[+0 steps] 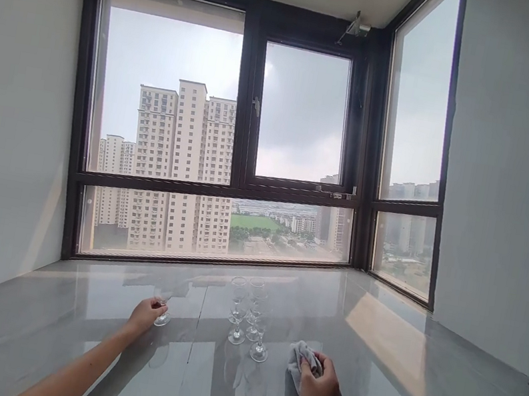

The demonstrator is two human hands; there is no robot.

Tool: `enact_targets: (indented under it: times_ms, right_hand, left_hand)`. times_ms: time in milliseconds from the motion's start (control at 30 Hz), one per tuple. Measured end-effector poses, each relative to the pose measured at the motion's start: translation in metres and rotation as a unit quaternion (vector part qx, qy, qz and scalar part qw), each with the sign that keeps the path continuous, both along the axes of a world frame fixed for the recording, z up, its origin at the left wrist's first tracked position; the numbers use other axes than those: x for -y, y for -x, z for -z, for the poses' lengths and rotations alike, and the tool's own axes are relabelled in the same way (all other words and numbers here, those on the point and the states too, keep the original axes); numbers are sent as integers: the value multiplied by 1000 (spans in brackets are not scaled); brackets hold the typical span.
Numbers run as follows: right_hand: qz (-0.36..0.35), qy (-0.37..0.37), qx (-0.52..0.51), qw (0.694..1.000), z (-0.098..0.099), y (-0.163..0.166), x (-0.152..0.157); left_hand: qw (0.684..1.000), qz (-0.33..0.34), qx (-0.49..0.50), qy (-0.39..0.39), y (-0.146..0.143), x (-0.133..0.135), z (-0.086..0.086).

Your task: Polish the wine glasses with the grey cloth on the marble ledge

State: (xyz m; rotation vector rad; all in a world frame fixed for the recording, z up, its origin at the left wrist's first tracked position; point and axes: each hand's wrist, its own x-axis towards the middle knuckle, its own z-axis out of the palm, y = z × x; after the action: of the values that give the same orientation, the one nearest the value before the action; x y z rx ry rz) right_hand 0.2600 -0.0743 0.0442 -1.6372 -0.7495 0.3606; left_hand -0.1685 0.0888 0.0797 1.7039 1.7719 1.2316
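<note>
On the left of the head view, my left hand is closed around the stem of a small clear wine glass. The glass is upright, its foot at or close to the sill surface. My right hand grips a crumpled grey cloth at the right, just above or on the sill. Between my hands stands a cluster of several clear stemmed glasses, all upright. The nearest glass is slightly in front of the others. Their bowls are hard to make out against the glossy surface.
The wide, glossy grey tiled sill reflects the window and has a dark front edge at the lower right. A dark-framed window stands behind it, with a handle and a stay. White walls close in both sides.
</note>
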Motion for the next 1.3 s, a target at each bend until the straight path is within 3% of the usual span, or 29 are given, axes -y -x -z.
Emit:
enact_targets:
  times_ms: [200, 333, 433, 500, 533, 700, 833, 933, 1067, 1200, 1300]
  right_hand:
    - [2, -1, 8, 1000, 0, 0, 1]
    - [5, 1, 11, 1000, 1, 0, -1]
    - [3, 5, 13, 1000, 3, -1, -3]
    - [-1, 10, 14, 1000, 4, -1, -3]
    - [-1, 12, 14, 1000, 5, -2, -3]
    - [16, 9, 21, 1000, 5, -1, -1]
    - [20, 7, 27, 999, 7, -2, -4]
    - [17, 0, 25, 1000, 11, -6, -7]
    - [5, -4, 20, 1000, 15, -10, -10]
    - [9, -3, 24, 1000, 13, -8, -6]
    - [11, 0, 21, 1000, 12, -7, -5]
  left_hand:
    - [994, -105, 19, 25, 10, 2, 6]
    - [990, -129, 39, 36, -9, 24, 22]
    - [997, -53, 45, 36, -46, 44, 30]
    - [995, 87, 48, 18, -81, 53, 32]
    - [991, 127, 47, 3, -100, 55, 31]
    - [985, 144, 72, 66, -177, 38, 27]
    - [979, 172, 77, 82, -203, 20, 30]
    - [976, 196, 67, 67, -202, 18, 31]
    - [976, 211, 43, 40, -178, 34, 31]
    - [979, 199, 23, 26, -128, 56, 31]
    - [988, 152, -16, 8, -78, 66, 30]
